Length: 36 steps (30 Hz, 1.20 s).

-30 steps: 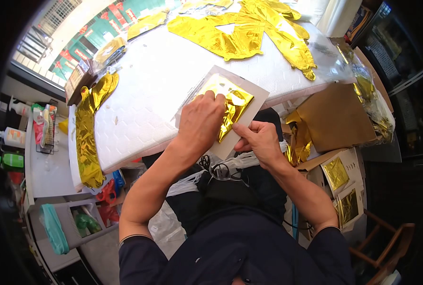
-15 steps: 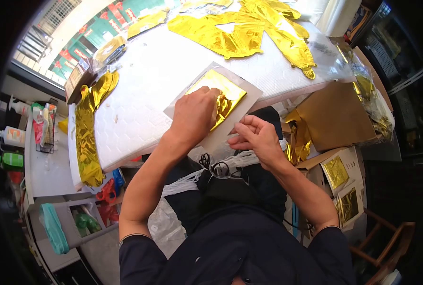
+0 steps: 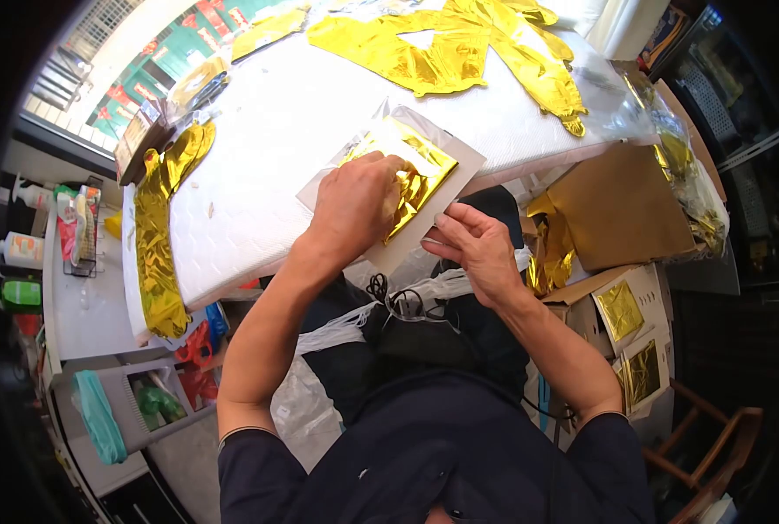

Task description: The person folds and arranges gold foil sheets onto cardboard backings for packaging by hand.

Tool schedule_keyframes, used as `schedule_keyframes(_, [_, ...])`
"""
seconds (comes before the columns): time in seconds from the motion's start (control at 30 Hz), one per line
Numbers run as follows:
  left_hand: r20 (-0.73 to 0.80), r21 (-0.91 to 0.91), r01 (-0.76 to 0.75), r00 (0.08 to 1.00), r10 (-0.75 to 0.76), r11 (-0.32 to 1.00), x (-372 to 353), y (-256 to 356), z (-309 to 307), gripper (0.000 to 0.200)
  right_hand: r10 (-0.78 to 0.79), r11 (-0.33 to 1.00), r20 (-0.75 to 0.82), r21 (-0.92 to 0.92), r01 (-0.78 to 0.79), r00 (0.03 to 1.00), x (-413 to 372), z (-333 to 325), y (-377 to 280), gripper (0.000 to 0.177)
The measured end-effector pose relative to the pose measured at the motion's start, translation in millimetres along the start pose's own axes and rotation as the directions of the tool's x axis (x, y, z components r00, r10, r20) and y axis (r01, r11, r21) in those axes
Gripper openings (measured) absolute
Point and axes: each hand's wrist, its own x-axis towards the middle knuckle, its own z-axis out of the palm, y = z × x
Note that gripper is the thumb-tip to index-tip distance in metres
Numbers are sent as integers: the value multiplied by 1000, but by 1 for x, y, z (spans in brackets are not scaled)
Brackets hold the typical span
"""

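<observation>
My left hand (image 3: pixel 354 205) lies curled over a folded gold foil piece (image 3: pixel 422 179), its fingers closed against the foil's left part. The foil rests on a pale card (image 3: pixel 470 163) with clear film around it, at the near edge of the white padded surface (image 3: pixel 258 175). My right hand (image 3: pixel 477 249) is at the card's lower right edge, thumb and forefinger pinched together on that edge. What my left fingertips grip is partly hidden by the hand.
Large gold foil shapes (image 3: pixel 407 57) lie at the back, and a long one (image 3: pixel 158 253) at the left. A cardboard box (image 3: pixel 621 210) stands at the right, above packs with gold foil (image 3: pixel 621 313). White strings (image 3: pixel 337 330) lie across my lap.
The foil under my left hand looks more crumpled and raised. My right hand has moved slightly to the card's edge, its fingers closer together. The view has shifted a little.
</observation>
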Motion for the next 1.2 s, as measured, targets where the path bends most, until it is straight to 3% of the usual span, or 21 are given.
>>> schedule_keyframes(0.3, [42, -145, 35, 999, -29, 989, 5, -3, -6, 25, -68, 994, 18, 86, 67, 997, 1, 5, 6, 26])
schedule_keyframes(0.37, [117, -243, 114, 989, -87, 963, 6, -1, -11, 27, -74, 990, 21, 119, 71, 997, 2, 10, 7, 26])
schedule_keyframes(0.5, [199, -262, 124, 977, -72, 957, 6, 1, -15, 29, -37, 988, 38, 152, 30, 999, 4, 16, 8, 27])
schedule_keyframes(0.6, [123, -224, 48, 992, -21, 973, -4, 7, -14, 34, 14, 986, 35, 165, -19, 999, 4, 17, 7, 27])
schedule_keyframes(0.67, [56, -166, -135, 988, 146, 977, -10, 10, -11, 39, 17, 988, 20, 156, -20, 1000, 8, 12, 12, 28])
schedule_keyframes(0.9, [45, -87, -102, 993, 106, 991, -12, 10, 1, 39, -15, 994, 11, 109, 14, 1000, 12, 12, 11, 30])
schedule_keyframes(1.1, [42, -324, 33, 999, -21, 945, -10, 6, 5, 30, -43, 994, 14, 101, 41, 999, 15, 15, 10, 28])
schedule_keyframes(1.2, [53, -299, 34, 998, -19, 954, -9, 8, 3, 28, -50, 995, 26, 83, 48, 998, 15, 18, 10, 27])
